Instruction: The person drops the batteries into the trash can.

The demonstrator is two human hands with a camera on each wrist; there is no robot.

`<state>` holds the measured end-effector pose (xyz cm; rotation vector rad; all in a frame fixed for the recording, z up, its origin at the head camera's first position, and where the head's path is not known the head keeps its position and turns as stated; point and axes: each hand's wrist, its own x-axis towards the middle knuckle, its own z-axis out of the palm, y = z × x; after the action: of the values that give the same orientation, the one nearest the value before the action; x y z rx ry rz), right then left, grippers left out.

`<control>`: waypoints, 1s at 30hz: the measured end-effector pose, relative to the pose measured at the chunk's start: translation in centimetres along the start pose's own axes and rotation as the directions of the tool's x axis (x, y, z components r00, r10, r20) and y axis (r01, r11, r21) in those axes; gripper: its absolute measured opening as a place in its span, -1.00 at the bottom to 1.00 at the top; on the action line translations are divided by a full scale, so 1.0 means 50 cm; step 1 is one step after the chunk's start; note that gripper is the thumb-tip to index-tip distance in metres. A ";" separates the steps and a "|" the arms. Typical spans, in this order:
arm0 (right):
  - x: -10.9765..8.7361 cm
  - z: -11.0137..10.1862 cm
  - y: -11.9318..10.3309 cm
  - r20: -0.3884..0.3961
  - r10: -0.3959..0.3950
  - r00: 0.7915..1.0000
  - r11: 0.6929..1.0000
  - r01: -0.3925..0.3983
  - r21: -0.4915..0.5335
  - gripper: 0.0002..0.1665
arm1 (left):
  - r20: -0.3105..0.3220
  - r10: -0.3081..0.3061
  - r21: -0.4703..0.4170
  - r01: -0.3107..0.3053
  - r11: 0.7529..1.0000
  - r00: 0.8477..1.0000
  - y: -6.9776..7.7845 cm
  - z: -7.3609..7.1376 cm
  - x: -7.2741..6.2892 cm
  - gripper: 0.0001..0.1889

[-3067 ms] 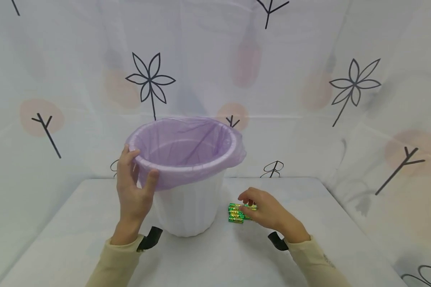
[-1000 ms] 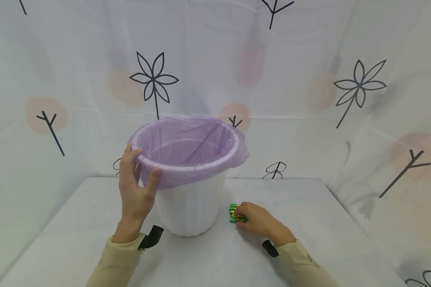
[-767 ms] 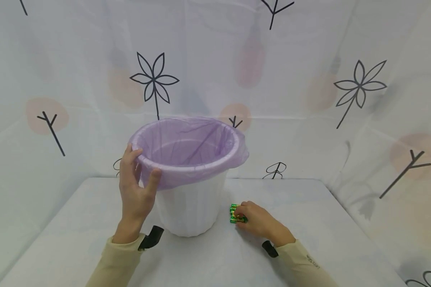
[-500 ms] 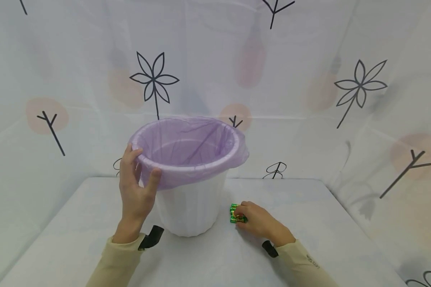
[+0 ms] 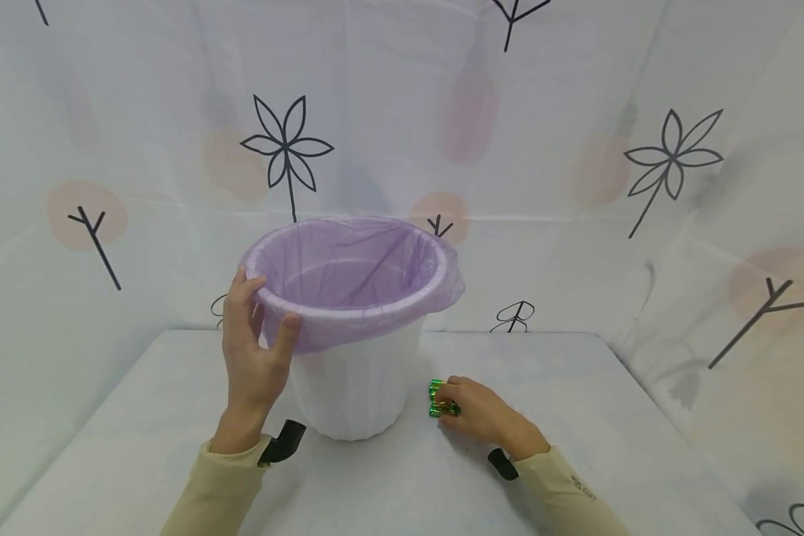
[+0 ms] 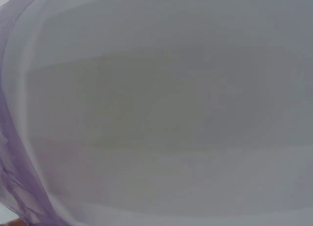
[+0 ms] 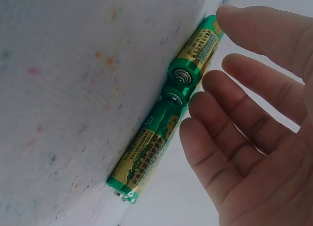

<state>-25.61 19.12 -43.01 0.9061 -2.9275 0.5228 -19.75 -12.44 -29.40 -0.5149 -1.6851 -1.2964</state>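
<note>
Batteries (image 7: 149, 150) in green and gold lie on their sides on a white desk (image 5: 409, 491), right of its middle and well in from its right edge, beneath a person's right hand (image 5: 484, 413). Its fingers bend loosely, tips at the batteries; whether they grip any of them, the views do not tell. Seen close from the right wrist, two batteries lie nearly end to end, the end of another showing between them; the full count is hidden under the hand.

Near them, about midway between the desk's side edges, a white bin (image 5: 358, 391) stands upright, fitted with a thin purple liner (image 5: 348, 335) that folds out over the rim. The left hand (image 5: 254, 365) grips the bin's left side at the rim, a fingertip over the edge and the thumb against the liner outside. The left wrist camera looks onto the bin's wall, with a strip of liner along the left.

Both arms wear light sleeves (image 5: 216, 487), with a black device (image 5: 284, 441) at each wrist. Pink, orange and blue specks dot the desk beside the batteries. Beyond the desk's far edge hangs a white backdrop (image 5: 388, 89) printed with black line-drawn flowers and twigs among soft pink and peach patches
</note>
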 end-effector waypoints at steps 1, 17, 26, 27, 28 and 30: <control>0.000 0.000 0.000 0.001 -0.001 1.000 1.000 0.001 -0.005 -0.74 | -0.001 -0.002 -0.002 0.002 1.000 1.000 0.000 0.000 0.000 -0.43; 0.000 0.008 -0.001 0.038 -0.017 0.999 0.999 0.018 -0.027 -0.72 | -0.012 -0.012 -0.009 0.012 1.000 1.000 0.001 0.001 -0.001 -0.39; -0.004 0.006 0.003 0.107 -0.031 0.994 0.990 0.016 0.137 -0.66 | -0.004 -0.015 -0.008 0.014 1.000 1.000 0.002 0.000 -0.001 -0.39; -0.004 0.006 0.002 0.121 -0.031 0.992 0.987 0.011 0.162 -0.67 | -0.004 -0.015 -0.009 0.015 1.000 1.000 0.002 0.000 -0.001 -0.39; -0.005 0.006 0.002 0.134 -0.031 0.990 0.982 0.005 0.187 -0.67 | -0.003 -0.015 -0.010 0.015 1.000 1.000 0.002 0.000 -0.001 -0.38; -0.007 0.006 0.000 0.162 -0.022 0.987 0.974 -0.016 0.227 -0.67 | -0.002 -0.017 -0.010 0.017 1.000 1.000 0.002 0.000 -0.001 -0.38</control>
<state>-25.32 19.22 -43.34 1.0223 -3.0561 0.8378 -19.65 -12.42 -29.38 -0.5058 -1.6849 -1.3175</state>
